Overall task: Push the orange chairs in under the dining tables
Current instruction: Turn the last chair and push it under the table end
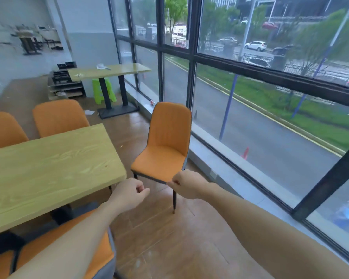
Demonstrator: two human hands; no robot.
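An orange chair (165, 146) stands apart from the light wood dining table (48, 168), at its right end beside the window, with the seat facing me. My right hand (186, 186) is at the seat's front right corner, fingers curled and touching its edge. My left hand (129, 193) hovers loosely curled just off the table's near corner, holding nothing. Two more orange chairs (58, 117) (3, 129) are tucked against the table's far side. Another orange chair back (69, 252) sits below my left forearm on the near side.
A second wood table (109, 72) stands further back with a green plastic stool (104, 90) under it and stacked trays (66, 81) beside it. A full-height window with a dark frame (270, 77) and a low sill runs along the right. The floor is brown tile.
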